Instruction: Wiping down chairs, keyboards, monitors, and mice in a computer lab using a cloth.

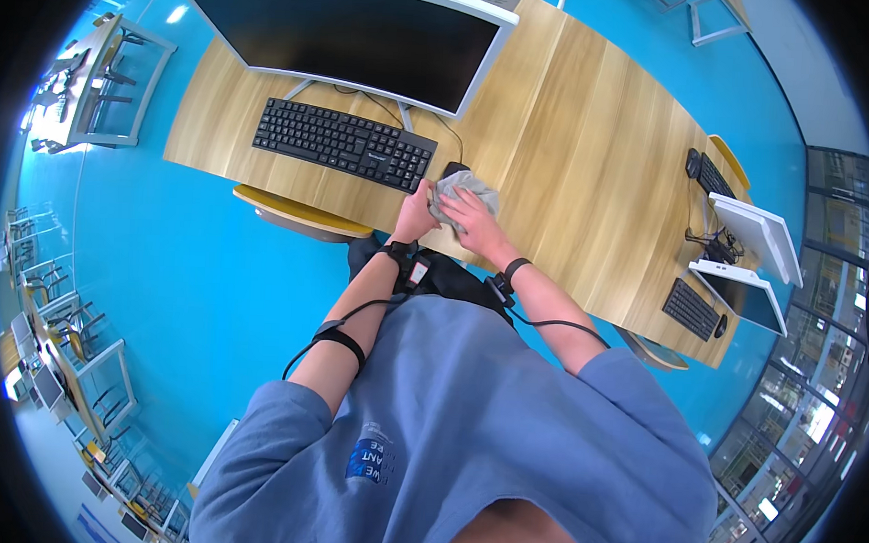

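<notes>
A crumpled grey cloth (480,192) lies between my two hands near the front edge of the wooden table (553,153). My right hand (472,219) rests on top of it with fingers spread. At the cloth's left side is my left hand (418,212), its fingers bent; whether they grip the cloth I cannot tell. Just beyond the cloth, a black mouse (455,169) is partly covered. The black keyboard (342,145) lies to the left, its right end close to my left hand.
A white-framed curved monitor (356,35) stands behind the keyboard. Two more monitors (759,232), keyboards and mice are at the table's right end. A yellow-edged chair (304,213) is tucked under the front edge at left. Black cables run along both forearms.
</notes>
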Action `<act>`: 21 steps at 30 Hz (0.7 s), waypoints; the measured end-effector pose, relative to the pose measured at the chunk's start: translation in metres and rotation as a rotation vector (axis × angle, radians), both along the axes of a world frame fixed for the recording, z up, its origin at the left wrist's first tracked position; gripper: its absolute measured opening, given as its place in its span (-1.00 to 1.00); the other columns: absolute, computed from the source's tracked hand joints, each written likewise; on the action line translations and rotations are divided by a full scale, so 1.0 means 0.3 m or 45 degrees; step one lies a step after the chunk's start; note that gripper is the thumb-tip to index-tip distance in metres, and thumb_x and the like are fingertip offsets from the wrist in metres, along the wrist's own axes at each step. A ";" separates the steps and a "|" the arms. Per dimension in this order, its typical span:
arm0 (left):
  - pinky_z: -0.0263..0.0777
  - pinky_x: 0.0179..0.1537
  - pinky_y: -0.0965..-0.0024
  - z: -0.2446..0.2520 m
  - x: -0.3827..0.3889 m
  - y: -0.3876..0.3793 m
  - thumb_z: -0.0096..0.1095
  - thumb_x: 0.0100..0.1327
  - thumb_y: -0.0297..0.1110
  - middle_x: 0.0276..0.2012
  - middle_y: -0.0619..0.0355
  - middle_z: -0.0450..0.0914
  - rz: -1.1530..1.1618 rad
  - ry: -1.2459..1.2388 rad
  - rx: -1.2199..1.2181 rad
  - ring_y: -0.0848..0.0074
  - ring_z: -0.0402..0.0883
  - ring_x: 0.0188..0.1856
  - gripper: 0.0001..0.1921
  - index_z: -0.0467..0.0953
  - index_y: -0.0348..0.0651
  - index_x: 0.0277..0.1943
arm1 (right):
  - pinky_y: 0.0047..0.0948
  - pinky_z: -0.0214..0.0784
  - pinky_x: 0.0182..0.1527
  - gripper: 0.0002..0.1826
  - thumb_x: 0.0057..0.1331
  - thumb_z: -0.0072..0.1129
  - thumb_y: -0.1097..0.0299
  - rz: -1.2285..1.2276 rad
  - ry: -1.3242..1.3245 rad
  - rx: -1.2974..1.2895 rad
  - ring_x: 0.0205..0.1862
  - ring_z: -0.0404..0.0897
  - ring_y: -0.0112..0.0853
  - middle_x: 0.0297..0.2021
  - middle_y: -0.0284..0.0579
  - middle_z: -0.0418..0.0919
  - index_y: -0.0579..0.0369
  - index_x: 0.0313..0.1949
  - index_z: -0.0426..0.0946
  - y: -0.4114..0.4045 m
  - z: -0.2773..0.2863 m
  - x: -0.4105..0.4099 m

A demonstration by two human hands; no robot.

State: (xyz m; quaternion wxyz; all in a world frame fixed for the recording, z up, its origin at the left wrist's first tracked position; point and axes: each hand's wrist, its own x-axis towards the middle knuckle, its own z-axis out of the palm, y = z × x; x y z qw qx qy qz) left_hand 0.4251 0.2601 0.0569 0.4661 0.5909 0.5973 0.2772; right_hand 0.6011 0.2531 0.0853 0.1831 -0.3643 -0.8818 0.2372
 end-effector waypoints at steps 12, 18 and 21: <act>0.47 -0.33 0.20 0.080 -0.062 0.044 0.17 -0.10 -0.46 -0.54 -0.10 0.57 -0.393 0.128 -0.142 0.09 0.61 -0.40 -0.42 0.23 -0.30 0.07 | -0.15 0.12 0.25 -0.51 -0.02 0.04 0.59 0.027 0.019 0.088 0.25 0.26 -0.22 0.06 -0.24 0.46 0.08 -0.01 0.49 -0.082 -0.048 0.046; 0.46 -0.29 0.05 0.088 0.006 0.109 0.24 0.03 -0.22 -0.49 -0.19 0.58 -0.276 0.437 -0.010 -0.04 0.59 -0.37 -0.53 0.33 -0.31 -0.05 | -0.21 0.16 0.15 -0.46 -0.07 0.20 0.40 0.129 0.003 -0.107 0.16 0.31 -0.16 0.12 -0.22 0.36 -0.08 0.01 0.44 -0.121 -0.042 0.142; 0.48 -0.31 0.07 0.112 0.032 0.119 0.28 0.06 -0.09 -0.49 -0.19 0.59 -0.229 0.510 -0.023 0.00 0.60 -0.40 -0.51 0.38 -0.32 -0.11 | -0.15 0.18 0.07 -0.45 -0.06 0.23 0.32 -0.210 -0.190 -0.066 0.11 0.32 -0.13 0.10 -0.15 0.33 -0.14 0.02 0.43 -0.138 0.007 0.186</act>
